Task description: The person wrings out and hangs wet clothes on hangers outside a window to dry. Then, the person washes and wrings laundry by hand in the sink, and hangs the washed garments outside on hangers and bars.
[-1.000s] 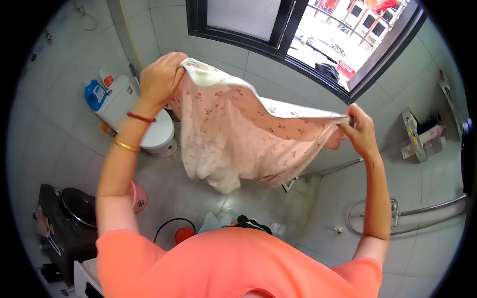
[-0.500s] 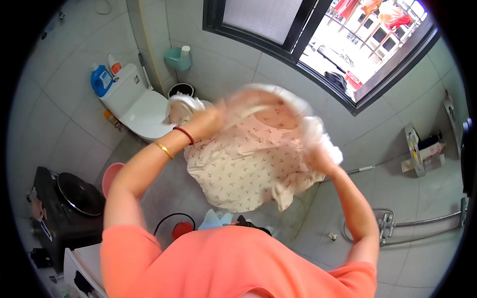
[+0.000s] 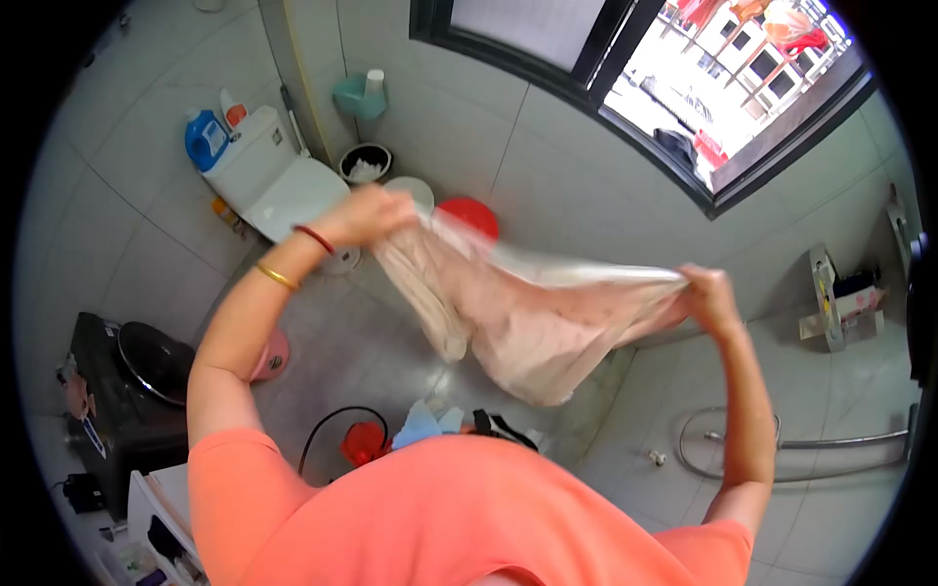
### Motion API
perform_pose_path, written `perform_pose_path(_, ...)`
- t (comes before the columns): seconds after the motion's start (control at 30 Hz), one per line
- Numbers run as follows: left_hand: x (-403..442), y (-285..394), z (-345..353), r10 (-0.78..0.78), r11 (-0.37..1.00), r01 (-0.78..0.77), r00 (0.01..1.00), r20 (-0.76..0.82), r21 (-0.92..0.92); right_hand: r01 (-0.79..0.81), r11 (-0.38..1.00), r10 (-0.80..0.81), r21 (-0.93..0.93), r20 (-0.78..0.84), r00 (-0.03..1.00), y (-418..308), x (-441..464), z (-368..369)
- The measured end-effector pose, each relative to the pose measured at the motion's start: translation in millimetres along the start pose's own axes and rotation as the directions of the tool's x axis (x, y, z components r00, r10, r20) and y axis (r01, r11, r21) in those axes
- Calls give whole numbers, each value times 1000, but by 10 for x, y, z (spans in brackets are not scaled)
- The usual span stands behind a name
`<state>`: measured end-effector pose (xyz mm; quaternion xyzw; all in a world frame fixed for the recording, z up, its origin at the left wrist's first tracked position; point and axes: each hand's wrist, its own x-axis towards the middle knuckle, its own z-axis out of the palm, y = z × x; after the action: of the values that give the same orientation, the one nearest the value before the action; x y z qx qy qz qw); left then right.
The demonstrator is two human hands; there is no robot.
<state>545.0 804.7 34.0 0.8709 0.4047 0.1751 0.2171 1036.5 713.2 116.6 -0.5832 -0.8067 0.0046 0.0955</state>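
Observation:
A pale pink cloth (image 3: 528, 322) with a white edge hangs stretched between my hands, blurred by motion. My left hand (image 3: 376, 215), with a red cord and a gold bangle at the wrist, is closed on its upper left corner. Closed on the upper right corner is my right hand (image 3: 710, 295). The lower part of the cloth hangs free above the grey floor, in two uneven folds.
A white toilet (image 3: 298, 200), a bin (image 3: 366, 163) and a red basin (image 3: 469, 221) stand beyond my left hand. A pink bucket (image 3: 273, 355) is below my left arm. On the right wall are a shelf (image 3: 826, 298) and a shower hose (image 3: 840, 444).
Half a second ago my hands were closer together and the cloth billowed out with its flower print showing. Now my hands are wide apart and the cloth is pulled taut along its top edge.

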Motion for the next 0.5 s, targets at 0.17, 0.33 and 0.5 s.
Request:
perform_pose_path(0.17, -173, 828, -173, 103, 897, 8, 968, 227, -443, 75, 995, -29, 58, -569, 822, -272, 170, -345)
perform_pose_path(0.33, 88, 1268, -109, 547, 837, -532, 807, 225, -126, 202, 922, 72, 331, -658, 750, -650, 447, -722)
perform_pose_path(0.5, 694, 1572, -325, 366, 909, -418, 787, -496, 8, 325, 628, -12, 707, -409, 913, -1236, 597, -925)
